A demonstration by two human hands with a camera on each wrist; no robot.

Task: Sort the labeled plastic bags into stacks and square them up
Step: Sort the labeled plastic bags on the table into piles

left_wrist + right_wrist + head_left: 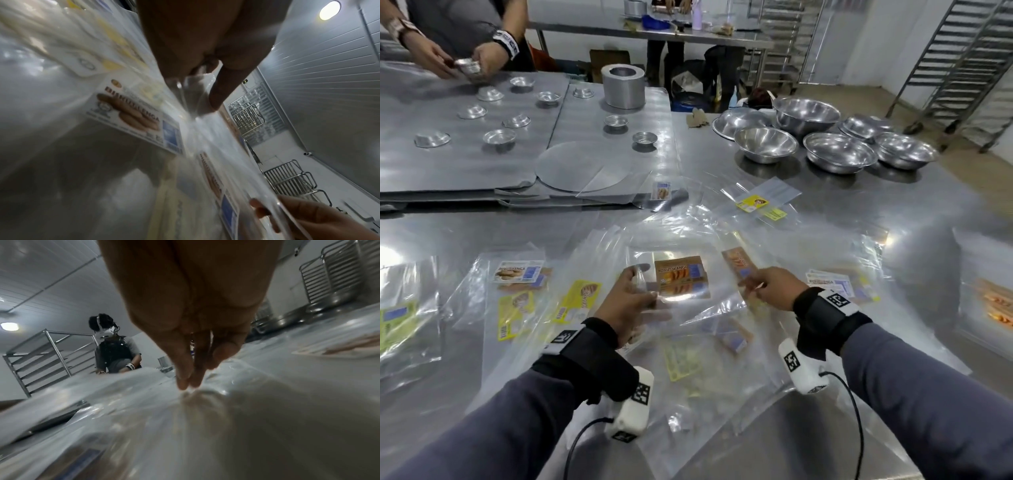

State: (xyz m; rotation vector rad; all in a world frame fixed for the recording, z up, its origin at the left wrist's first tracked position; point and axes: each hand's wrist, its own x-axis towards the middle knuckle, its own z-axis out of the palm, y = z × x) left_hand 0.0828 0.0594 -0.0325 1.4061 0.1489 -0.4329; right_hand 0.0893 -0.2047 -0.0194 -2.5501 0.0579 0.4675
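Note:
A clear plastic bag with a brown label (681, 275) is held just above the steel table (859, 212), stretched between both hands. My left hand (642, 286) pinches its left edge between thumb and fingers; the left wrist view shows that pinch on the clear film (197, 84). At the bag's right edge my right hand (751, 284) pinches the plastic with its fingertips (185, 382) pressed together. Around it lie a white-labelled bag (517, 272), yellow-labelled bags (578, 301), another brown-labelled bag (738, 262) and a white-labelled pile (835, 282). More bags (681, 359) lie underneath.
Several steel bowls (825, 150) stand at the back right. Small metal tins (500, 137), a round disc (582, 168) and a metal cylinder (623, 85) sit on trays at the back left, where another person's hands (465, 61) work. Two labelled bags (753, 204) lie farther back.

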